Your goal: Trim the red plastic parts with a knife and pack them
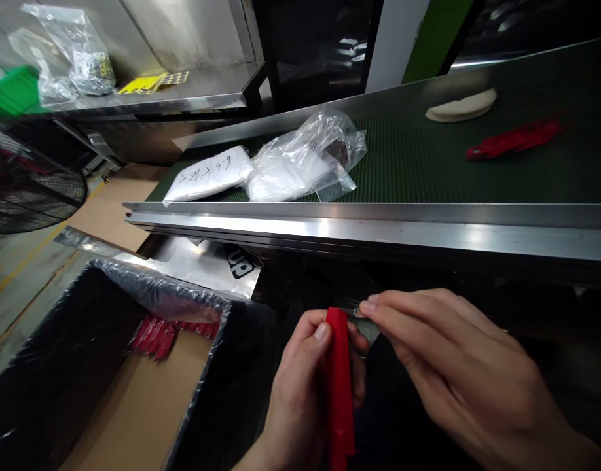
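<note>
Red strip [340, 386], pointing away from the person, lies clasped in the left hand [298, 383]; the right hand [472, 366] pinches a glinting piece [356, 313] beside its far end.

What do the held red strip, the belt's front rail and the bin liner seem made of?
Red strip: perhaps fabric or plastic; smooth, matte, straight-edged.
Front rail: likely bare metal; silvery, with bright reflections.
Bin liner: probably thin plastic film; glossy and wrinkled.

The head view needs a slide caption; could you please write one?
Near a conveyor, left hand holds a red strip; right hand pinches something small near the strip's top.
</note>
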A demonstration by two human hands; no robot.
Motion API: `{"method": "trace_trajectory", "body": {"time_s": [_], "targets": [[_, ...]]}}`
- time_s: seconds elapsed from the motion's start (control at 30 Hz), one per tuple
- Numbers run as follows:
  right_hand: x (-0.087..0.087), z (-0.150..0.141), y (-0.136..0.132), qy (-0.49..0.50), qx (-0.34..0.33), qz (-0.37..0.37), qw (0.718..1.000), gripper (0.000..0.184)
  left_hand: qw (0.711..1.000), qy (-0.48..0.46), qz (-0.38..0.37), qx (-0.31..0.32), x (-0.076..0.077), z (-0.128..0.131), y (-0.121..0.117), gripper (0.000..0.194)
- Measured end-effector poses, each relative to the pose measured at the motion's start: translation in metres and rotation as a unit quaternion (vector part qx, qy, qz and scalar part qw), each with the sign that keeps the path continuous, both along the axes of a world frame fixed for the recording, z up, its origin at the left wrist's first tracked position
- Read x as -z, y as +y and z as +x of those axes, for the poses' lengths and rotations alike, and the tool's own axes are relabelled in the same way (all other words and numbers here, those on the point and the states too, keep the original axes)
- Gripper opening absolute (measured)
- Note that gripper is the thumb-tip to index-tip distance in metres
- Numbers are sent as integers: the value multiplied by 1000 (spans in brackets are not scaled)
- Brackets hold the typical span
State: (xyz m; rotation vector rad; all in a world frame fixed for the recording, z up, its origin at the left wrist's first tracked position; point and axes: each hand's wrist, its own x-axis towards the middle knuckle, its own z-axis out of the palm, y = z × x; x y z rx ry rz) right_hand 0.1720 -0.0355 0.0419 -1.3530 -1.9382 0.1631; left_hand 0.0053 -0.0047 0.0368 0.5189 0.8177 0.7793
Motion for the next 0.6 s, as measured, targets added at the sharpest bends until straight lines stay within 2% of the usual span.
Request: {"method": "trace_trajectory", "body": {"time_s": [0.6], "targets": [[1,1,0,-25,-8,7,1000,42,1000,-6,5,-2,2,0,-1,25]]}}
